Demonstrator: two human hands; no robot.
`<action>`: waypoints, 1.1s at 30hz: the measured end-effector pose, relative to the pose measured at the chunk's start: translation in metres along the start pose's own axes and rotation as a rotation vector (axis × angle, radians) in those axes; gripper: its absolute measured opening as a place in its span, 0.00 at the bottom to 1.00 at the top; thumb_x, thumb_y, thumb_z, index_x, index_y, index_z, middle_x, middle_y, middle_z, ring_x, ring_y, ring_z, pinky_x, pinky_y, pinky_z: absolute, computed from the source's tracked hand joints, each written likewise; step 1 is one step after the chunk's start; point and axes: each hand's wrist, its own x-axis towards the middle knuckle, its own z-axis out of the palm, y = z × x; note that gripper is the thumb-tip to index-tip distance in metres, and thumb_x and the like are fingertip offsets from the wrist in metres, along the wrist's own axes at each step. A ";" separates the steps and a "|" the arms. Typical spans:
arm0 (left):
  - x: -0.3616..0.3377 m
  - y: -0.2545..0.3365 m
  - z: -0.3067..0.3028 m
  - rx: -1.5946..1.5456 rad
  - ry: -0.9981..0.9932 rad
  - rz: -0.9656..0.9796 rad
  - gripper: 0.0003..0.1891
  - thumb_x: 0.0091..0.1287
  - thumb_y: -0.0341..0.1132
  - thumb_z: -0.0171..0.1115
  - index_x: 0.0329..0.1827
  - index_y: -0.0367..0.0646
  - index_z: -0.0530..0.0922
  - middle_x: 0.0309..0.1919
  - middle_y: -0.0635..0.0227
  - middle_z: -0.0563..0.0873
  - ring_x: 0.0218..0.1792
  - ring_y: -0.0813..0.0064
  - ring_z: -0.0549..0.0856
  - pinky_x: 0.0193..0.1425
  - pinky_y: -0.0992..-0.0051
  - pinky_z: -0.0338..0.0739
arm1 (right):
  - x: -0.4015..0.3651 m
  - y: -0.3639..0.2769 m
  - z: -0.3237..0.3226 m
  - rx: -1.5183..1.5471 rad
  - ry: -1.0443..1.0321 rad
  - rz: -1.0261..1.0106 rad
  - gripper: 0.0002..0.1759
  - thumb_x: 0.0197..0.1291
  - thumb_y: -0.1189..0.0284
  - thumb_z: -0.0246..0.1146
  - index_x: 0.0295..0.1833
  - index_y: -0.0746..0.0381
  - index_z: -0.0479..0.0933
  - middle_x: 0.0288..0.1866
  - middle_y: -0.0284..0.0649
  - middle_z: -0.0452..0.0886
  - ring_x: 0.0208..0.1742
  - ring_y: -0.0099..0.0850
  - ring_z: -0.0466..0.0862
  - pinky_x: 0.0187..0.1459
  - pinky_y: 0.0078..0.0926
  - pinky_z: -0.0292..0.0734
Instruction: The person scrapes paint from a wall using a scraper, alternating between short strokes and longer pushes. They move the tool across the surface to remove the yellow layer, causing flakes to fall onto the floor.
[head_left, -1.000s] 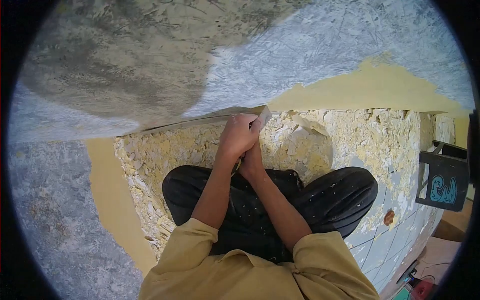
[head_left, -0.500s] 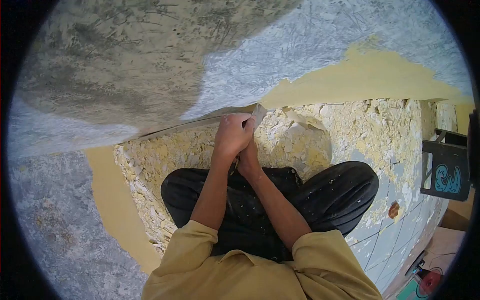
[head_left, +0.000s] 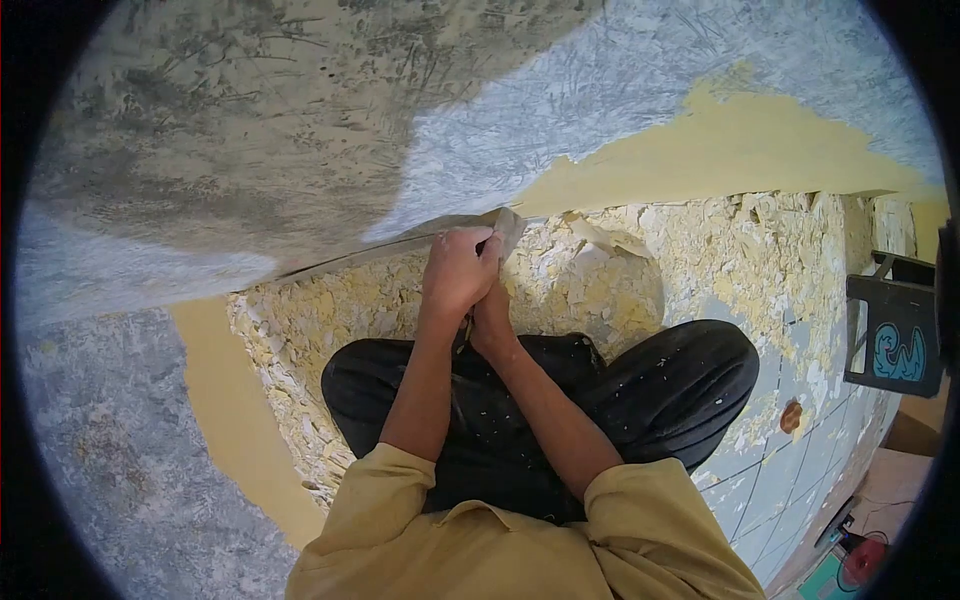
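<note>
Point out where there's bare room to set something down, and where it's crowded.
The barest patch is the grey tiled floor, bordered by the right knee, right sleeve and brown spot. Crowded: the strip between the legs and wall, thick with flakes, where left hand and right hand close together on the scraper.

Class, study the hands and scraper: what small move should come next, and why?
Probably nudge the scraper rightward along the base of the wall: the left hand and right hand appear clasped around it, and it sits beside the tapering end of the yellow coating.
</note>
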 end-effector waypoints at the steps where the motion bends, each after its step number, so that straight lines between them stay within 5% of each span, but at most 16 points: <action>1: 0.000 0.002 -0.001 -0.001 0.003 -0.002 0.15 0.64 0.40 0.54 0.31 0.34 0.80 0.30 0.44 0.81 0.37 0.43 0.79 0.44 0.56 0.73 | 0.002 0.001 -0.001 0.021 0.032 0.033 0.22 0.70 0.47 0.44 0.45 0.54 0.71 0.28 0.27 0.73 0.22 0.18 0.71 0.19 0.19 0.62; 12: 0.002 0.000 0.002 -0.076 -0.023 -0.018 0.14 0.64 0.39 0.56 0.33 0.35 0.82 0.31 0.45 0.81 0.37 0.44 0.80 0.44 0.57 0.73 | 0.002 -0.001 -0.005 0.012 0.070 -0.033 0.25 0.70 0.46 0.44 0.56 0.53 0.69 0.38 0.27 0.75 0.33 0.16 0.74 0.27 0.18 0.67; 18: 0.000 0.004 0.001 -0.036 0.006 -0.019 0.15 0.64 0.39 0.55 0.33 0.34 0.82 0.31 0.45 0.82 0.37 0.44 0.80 0.45 0.57 0.74 | 0.004 -0.001 -0.007 0.059 0.014 0.091 0.25 0.71 0.49 0.46 0.60 0.55 0.68 0.43 0.30 0.76 0.40 0.20 0.77 0.36 0.20 0.71; 20: 0.000 0.003 0.003 -0.037 0.018 -0.008 0.15 0.64 0.40 0.55 0.32 0.34 0.82 0.30 0.45 0.82 0.36 0.45 0.80 0.44 0.57 0.73 | 0.009 0.007 -0.002 0.013 0.112 -0.065 0.33 0.67 0.39 0.39 0.42 0.58 0.72 0.24 0.30 0.72 0.20 0.19 0.70 0.17 0.20 0.62; 21: 0.000 0.001 0.005 -0.039 0.034 0.003 0.15 0.64 0.40 0.54 0.32 0.35 0.82 0.30 0.46 0.82 0.36 0.45 0.80 0.44 0.56 0.73 | 0.008 0.003 0.002 0.013 0.113 -0.064 0.33 0.67 0.39 0.39 0.42 0.58 0.72 0.24 0.30 0.72 0.20 0.19 0.70 0.17 0.20 0.62; 24: 0.002 -0.005 0.014 0.014 0.080 0.063 0.17 0.64 0.42 0.55 0.36 0.34 0.81 0.30 0.47 0.83 0.34 0.46 0.82 0.40 0.60 0.74 | 0.006 -0.001 0.005 0.088 0.131 -0.128 0.27 0.69 0.44 0.45 0.43 0.58 0.72 0.27 0.31 0.74 0.21 0.20 0.71 0.18 0.21 0.63; 26: 0.002 -0.008 0.017 -0.003 0.093 0.065 0.16 0.64 0.42 0.55 0.35 0.34 0.81 0.29 0.47 0.83 0.33 0.47 0.82 0.40 0.60 0.74 | 0.014 0.011 -0.007 -0.259 0.170 -0.348 0.19 0.69 0.54 0.51 0.42 0.59 0.74 0.28 0.32 0.75 0.23 0.21 0.74 0.20 0.21 0.65; 29: 0.004 -0.014 0.025 -0.081 0.126 0.077 0.16 0.64 0.41 0.55 0.32 0.34 0.80 0.27 0.49 0.82 0.31 0.48 0.81 0.39 0.60 0.74 | 0.013 0.006 -0.010 0.034 0.120 -0.183 0.14 0.67 0.62 0.54 0.42 0.62 0.75 0.30 0.33 0.77 0.26 0.21 0.76 0.21 0.21 0.67; 33: 0.003 -0.009 0.022 -0.131 0.130 0.066 0.16 0.64 0.42 0.55 0.29 0.35 0.80 0.24 0.52 0.82 0.28 0.51 0.81 0.36 0.60 0.73 | 0.014 0.006 -0.011 -0.005 0.126 -0.231 0.16 0.67 0.62 0.55 0.43 0.66 0.76 0.32 0.33 0.78 0.29 0.22 0.77 0.23 0.22 0.68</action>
